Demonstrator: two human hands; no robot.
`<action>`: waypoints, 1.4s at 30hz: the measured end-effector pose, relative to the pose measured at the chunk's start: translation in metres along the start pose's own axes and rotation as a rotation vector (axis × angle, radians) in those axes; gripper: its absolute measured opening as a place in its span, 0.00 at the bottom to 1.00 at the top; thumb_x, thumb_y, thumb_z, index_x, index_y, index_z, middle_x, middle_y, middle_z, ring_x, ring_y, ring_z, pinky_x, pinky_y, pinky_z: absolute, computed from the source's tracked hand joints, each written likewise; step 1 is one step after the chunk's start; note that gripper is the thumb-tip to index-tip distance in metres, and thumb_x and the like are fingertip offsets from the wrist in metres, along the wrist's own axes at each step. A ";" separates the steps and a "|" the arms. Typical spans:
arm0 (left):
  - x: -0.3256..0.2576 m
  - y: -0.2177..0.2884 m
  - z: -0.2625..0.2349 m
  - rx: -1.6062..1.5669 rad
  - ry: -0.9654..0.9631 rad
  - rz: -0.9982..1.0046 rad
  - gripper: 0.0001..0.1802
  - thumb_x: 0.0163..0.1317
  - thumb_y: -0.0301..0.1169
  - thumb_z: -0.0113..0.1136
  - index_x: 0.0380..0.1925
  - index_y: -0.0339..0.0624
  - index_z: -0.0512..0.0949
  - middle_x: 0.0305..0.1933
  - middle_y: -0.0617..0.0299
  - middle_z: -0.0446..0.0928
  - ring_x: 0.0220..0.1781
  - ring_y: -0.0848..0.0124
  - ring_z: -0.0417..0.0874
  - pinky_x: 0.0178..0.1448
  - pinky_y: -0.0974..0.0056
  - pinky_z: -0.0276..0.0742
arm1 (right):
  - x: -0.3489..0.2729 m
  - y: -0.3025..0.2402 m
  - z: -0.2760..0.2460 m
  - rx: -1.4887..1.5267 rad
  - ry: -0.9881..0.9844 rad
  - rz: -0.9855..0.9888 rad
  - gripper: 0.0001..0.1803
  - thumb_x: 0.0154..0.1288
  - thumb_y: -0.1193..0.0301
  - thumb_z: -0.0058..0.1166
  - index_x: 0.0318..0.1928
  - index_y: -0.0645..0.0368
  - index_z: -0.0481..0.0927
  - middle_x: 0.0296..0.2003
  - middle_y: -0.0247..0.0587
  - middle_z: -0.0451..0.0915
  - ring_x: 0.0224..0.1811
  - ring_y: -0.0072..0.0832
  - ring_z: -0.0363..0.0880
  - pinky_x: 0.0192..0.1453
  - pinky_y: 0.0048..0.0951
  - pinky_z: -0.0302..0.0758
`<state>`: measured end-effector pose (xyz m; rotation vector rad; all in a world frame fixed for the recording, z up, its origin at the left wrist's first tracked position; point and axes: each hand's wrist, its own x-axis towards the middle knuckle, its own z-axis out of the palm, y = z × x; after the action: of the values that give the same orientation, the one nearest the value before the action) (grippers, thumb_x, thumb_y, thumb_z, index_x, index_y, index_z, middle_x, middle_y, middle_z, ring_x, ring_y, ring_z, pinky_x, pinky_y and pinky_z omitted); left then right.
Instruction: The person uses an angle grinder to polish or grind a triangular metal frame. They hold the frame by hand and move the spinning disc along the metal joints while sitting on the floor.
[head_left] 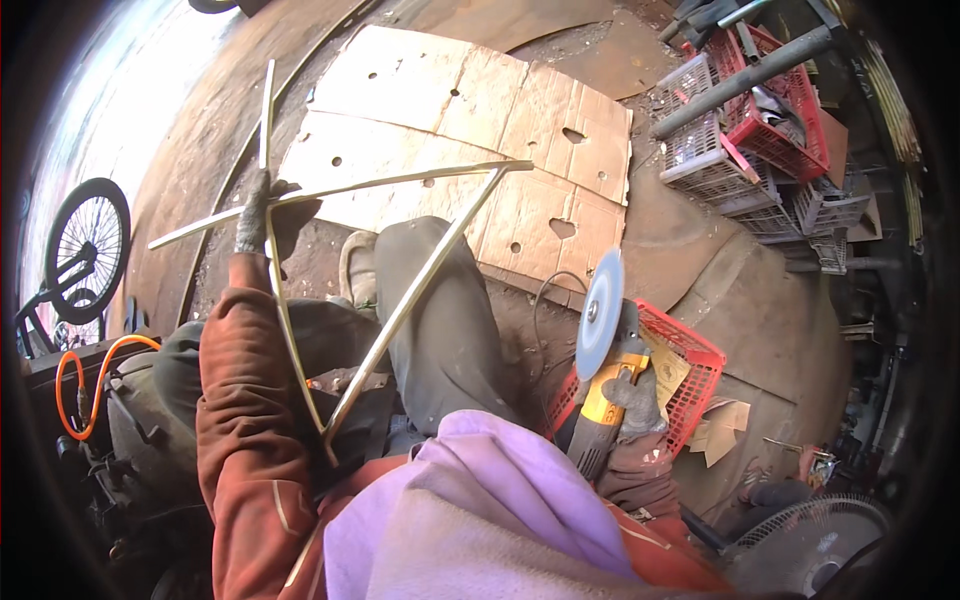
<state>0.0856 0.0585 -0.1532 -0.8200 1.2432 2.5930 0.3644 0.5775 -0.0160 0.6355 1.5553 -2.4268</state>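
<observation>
My left hand (257, 215), in a grey work glove, is closed round thin pale metal bars where two of them cross. These bars belong to a triangular metal frame (405, 305) that spans my legs, one corner low near my lap and another over the cardboard. On the right, my right hand (637, 403), also gloved, grips a yellow and grey angle grinder (602, 402). Its large pale disc (600, 312) points up and away, apart from the frame. Whether the disc spins, I cannot tell.
A flattened cardboard sheet (490, 110) lies ahead. Beside the grinder is a red plastic crate (700, 370); more crates (700, 140) are stacked far right. A fan (810, 545) stands lower right, a bicycle wheel (88, 250) and an orange hose (97, 400) at left. Another person's leg (780, 493) shows near the fan.
</observation>
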 end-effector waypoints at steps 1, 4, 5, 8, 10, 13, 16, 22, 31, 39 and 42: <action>-0.006 0.003 0.006 0.003 -0.033 0.001 0.26 0.69 0.56 0.65 0.37 0.40 0.79 0.38 0.52 0.82 0.42 0.50 0.87 0.58 0.42 0.86 | 0.001 0.001 -0.003 -0.019 0.001 0.015 0.29 0.51 0.80 0.64 0.57 0.68 0.74 0.37 0.55 0.85 0.33 0.44 0.88 0.39 0.43 0.88; -0.002 0.002 0.005 -0.090 -0.144 0.017 0.26 0.69 0.56 0.65 0.34 0.42 0.78 0.36 0.54 0.80 0.40 0.52 0.87 0.59 0.44 0.86 | 0.000 0.000 -0.004 -0.078 0.031 0.056 0.30 0.51 0.80 0.64 0.58 0.66 0.74 0.37 0.53 0.85 0.33 0.43 0.87 0.39 0.42 0.88; -0.004 0.003 0.007 -0.075 -0.133 0.018 0.26 0.69 0.57 0.65 0.34 0.42 0.77 0.35 0.55 0.80 0.40 0.52 0.87 0.59 0.44 0.86 | 0.001 0.000 -0.004 -0.082 0.026 0.055 0.30 0.51 0.80 0.65 0.58 0.65 0.74 0.37 0.53 0.85 0.33 0.42 0.87 0.39 0.42 0.88; -0.005 0.003 0.009 -0.046 -0.126 0.008 0.24 0.69 0.55 0.65 0.33 0.44 0.77 0.37 0.52 0.81 0.42 0.49 0.86 0.60 0.36 0.84 | 0.004 0.002 -0.005 -0.079 0.013 0.054 0.31 0.50 0.80 0.65 0.58 0.65 0.74 0.37 0.53 0.84 0.32 0.42 0.87 0.39 0.42 0.88; -0.004 0.002 0.011 -0.036 -0.085 -0.013 0.23 0.70 0.54 0.64 0.34 0.44 0.77 0.40 0.49 0.82 0.44 0.46 0.86 0.59 0.32 0.82 | 0.002 0.003 -0.002 -0.058 0.020 0.045 0.31 0.50 0.80 0.66 0.57 0.64 0.74 0.37 0.52 0.84 0.32 0.42 0.87 0.38 0.42 0.88; 0.009 0.001 0.001 0.015 -0.053 0.030 0.23 0.71 0.52 0.63 0.40 0.39 0.79 0.44 0.44 0.83 0.47 0.41 0.86 0.60 0.28 0.80 | 0.001 0.003 0.006 -0.043 0.011 -0.015 0.31 0.51 0.78 0.68 0.57 0.64 0.73 0.37 0.53 0.84 0.32 0.42 0.87 0.37 0.43 0.88; 0.014 -0.006 -0.002 -0.058 -0.146 -0.043 0.25 0.70 0.51 0.64 0.43 0.36 0.80 0.47 0.41 0.83 0.51 0.36 0.84 0.64 0.28 0.77 | 0.000 0.010 0.008 -0.040 0.054 -0.026 0.30 0.52 0.76 0.69 0.56 0.65 0.72 0.36 0.55 0.83 0.30 0.42 0.87 0.36 0.42 0.87; -0.007 -0.003 0.022 -0.008 -0.064 -0.013 0.31 0.68 0.53 0.67 0.52 0.32 0.75 0.52 0.37 0.80 0.54 0.36 0.84 0.67 0.29 0.77 | -0.001 0.009 0.015 -0.084 0.032 -0.004 0.29 0.53 0.75 0.65 0.56 0.66 0.72 0.37 0.53 0.83 0.31 0.41 0.86 0.36 0.39 0.87; -0.036 0.005 0.059 -0.148 -0.384 0.086 0.24 0.69 0.58 0.63 0.29 0.50 0.78 0.36 0.56 0.83 0.43 0.53 0.87 0.59 0.38 0.81 | -0.001 0.006 0.021 -0.070 0.014 -0.019 0.28 0.53 0.78 0.68 0.55 0.66 0.73 0.35 0.55 0.83 0.29 0.44 0.87 0.35 0.43 0.89; -0.078 0.027 0.114 -0.284 -0.405 0.193 0.29 0.74 0.61 0.56 0.22 0.52 0.70 0.22 0.66 0.69 0.24 0.68 0.70 0.39 0.56 0.72 | -0.001 0.001 0.022 -0.121 0.073 -0.016 0.29 0.54 0.81 0.67 0.57 0.64 0.72 0.36 0.56 0.84 0.29 0.48 0.88 0.36 0.47 0.90; -0.073 0.032 0.108 -0.289 -0.589 0.226 0.28 0.74 0.59 0.56 0.23 0.51 0.72 0.23 0.64 0.71 0.25 0.66 0.74 0.40 0.53 0.77 | 0.004 0.006 0.011 -0.095 -0.007 -0.028 0.30 0.54 0.81 0.67 0.58 0.64 0.71 0.36 0.55 0.84 0.29 0.47 0.88 0.36 0.46 0.90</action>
<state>0.0908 0.1264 -0.0380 0.0841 0.8361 2.9097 0.3606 0.5650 -0.0185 0.5912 1.6765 -2.3558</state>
